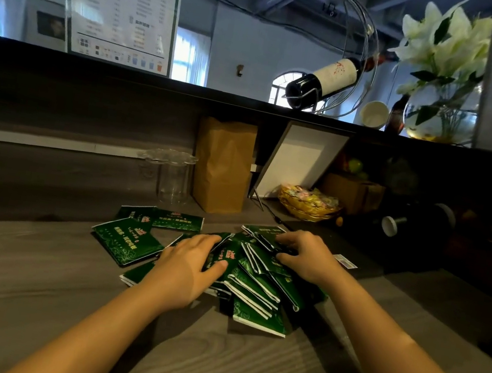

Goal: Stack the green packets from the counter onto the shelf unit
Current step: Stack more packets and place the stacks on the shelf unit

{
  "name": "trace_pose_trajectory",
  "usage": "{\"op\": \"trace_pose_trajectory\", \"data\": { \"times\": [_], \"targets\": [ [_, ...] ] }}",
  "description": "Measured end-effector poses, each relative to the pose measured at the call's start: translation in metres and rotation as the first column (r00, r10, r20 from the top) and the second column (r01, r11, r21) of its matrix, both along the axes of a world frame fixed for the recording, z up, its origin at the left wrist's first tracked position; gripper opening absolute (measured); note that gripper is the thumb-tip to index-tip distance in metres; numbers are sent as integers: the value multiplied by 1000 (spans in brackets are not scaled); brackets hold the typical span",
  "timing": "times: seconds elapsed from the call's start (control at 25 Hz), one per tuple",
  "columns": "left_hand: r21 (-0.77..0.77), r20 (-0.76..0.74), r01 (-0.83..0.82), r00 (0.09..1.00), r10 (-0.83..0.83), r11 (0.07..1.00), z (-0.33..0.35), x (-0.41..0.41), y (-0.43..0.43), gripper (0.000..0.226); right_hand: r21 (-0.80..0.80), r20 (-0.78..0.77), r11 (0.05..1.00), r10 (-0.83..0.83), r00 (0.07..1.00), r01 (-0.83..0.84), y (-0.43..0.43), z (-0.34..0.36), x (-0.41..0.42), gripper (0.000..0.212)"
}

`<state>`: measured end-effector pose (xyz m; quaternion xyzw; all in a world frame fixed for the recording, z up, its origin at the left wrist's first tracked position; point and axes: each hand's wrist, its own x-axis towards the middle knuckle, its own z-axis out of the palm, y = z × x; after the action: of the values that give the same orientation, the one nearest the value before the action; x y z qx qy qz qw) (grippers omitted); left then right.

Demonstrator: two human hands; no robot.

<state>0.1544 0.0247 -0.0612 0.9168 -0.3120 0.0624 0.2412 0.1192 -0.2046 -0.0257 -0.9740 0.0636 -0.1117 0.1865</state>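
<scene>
Risk, judged from the present layout: sliding and fanning of the green packets (256, 290) out of the grasp on lifting, owing to glossy faces, thin flat form and overlap at many angles rather than a squared block. Further risk: stray packet (127, 239) lying flat just left of the heap, with further packets (178, 220) behind it, outside both hands and easily left behind. Also possible: creasing of soft edges under too hard a pinch; a knock against the brown paper bag (222, 165) or the clear glass holder (171, 173), both upright close behind the heap.

Left hand (188, 261) laid over the heap's left side, fingers (209, 239) curled round packet edges, thumb pressed on a top face. Right hand (308, 256) over the far right side, fingers bent down and hooked onto the upper packets. Nothing else held in either.

Position: all packets down on the grey wood-grain surface (24, 279), near its middle, none lifted. No shelf unit identifiable with certainty in this view; hence, by judgement, no packet stacked yet.

Appearance: dark green rectangular sachets with pale scroll ornament, light lettering, a small red-and-gold emblem and white sealed edges; some face up, some tilted on edge against neighbours, several half buried. Exact count not determinable.
</scene>
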Motion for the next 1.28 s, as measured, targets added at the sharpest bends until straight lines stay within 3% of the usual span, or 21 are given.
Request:
{"op": "trace_pose_trajectory", "data": {
  "times": [0.2,0.36,0.48,0.56,0.64,0.72,0.8,0.96,1.08,1.16,1.28],
  "targets": [
    [-132,79,25,997,-14,991,-6,-8,11,55,-23,210,993,119,970,-117,10,-3,-11,28],
    [-261,68,58,997,-41,964,-9,-8,15,56,-59,442,971,235,866,-233,28,4,-19,21],
    [-498,7,53,998,-57,865,-2,-11,9,59,115,615,926,218,758,-359,56,26,-25,17],
    [-678,-5,97,991,-137,729,5,-19,5,47,257,656,851,194,730,-458,76,43,-28,15],
    [-832,-25,113,970,-241,543,11,-25,3,26,381,596,778,207,776,-500,92,55,-29,17],
    [-927,-78,38,953,-292,372,17,-27,4,20,462,496,739,243,834,-490,101,57,-27,20],
    [-951,-141,-60,957,-253,304,20,-24,7,20,466,448,768,222,866,-438,99,50,-22,23],
    [-927,-257,-206,957,-133,312,19,-14,14,12,374,358,905,61,932,-203,73,32,-21,24],
    [-893,-297,-265,954,-34,363,18,-12,20,7,153,22,980,121,992,-123,58,36,-35,40],
    [-887,-315,-273,947,-57,373,22,-12,22,9,-4,-221,992,118,968,-122,55,42,-44,56],
    [-887,-311,-246,944,-111,390,28,-17,22,15,-238,-350,970,-36,936,-51,54,40,-51,71]
  ]
}}
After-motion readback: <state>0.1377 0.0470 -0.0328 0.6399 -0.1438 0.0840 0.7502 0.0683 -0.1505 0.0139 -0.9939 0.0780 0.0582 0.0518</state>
